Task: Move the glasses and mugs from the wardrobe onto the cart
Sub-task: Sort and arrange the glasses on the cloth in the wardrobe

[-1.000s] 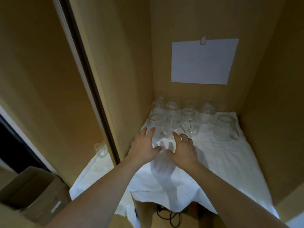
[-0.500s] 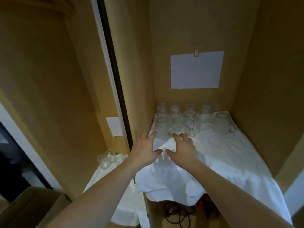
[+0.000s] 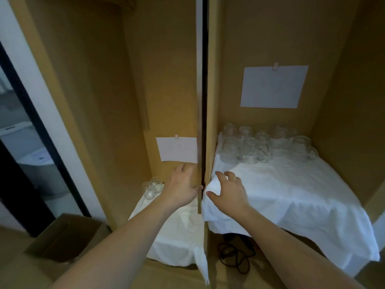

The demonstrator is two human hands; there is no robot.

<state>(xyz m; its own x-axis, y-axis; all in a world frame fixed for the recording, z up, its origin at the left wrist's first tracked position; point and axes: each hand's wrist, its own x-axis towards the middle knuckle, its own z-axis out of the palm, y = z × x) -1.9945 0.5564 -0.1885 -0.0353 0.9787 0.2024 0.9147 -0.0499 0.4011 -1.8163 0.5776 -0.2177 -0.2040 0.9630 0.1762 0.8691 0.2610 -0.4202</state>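
Head view, the only one. Wardrobe split by a vertical divider panel (image 3: 205, 122). Right compartment: a white cloth (image 3: 291, 190) covers the shelf, and the main cluster of glasses and mugs (image 3: 262, 147) stands at the back, about 1 o'clock from the hands, well apart from them. Left compartment: a smaller group of glasses (image 3: 153, 185) on a second white cloth (image 3: 177, 232), at roughly 9 o'clock from the left hand and near it.

Left hand (image 3: 182, 189): fingers straight and spread, gripping nothing, reaching past the divider's left face. Right hand (image 3: 228, 192): fingers loosely curved over the near left corner of the right cloth; whether it pinches the fabric or only rests on it, I cannot tell. The cart is not in frame.

Judgement: nothing lifted yet; this is the reach. To do it well, take the nearer left-hand glasses first, one per hand, gripping the body low. Avoid dragging either cloth, since a tug could topple the packed cluster.
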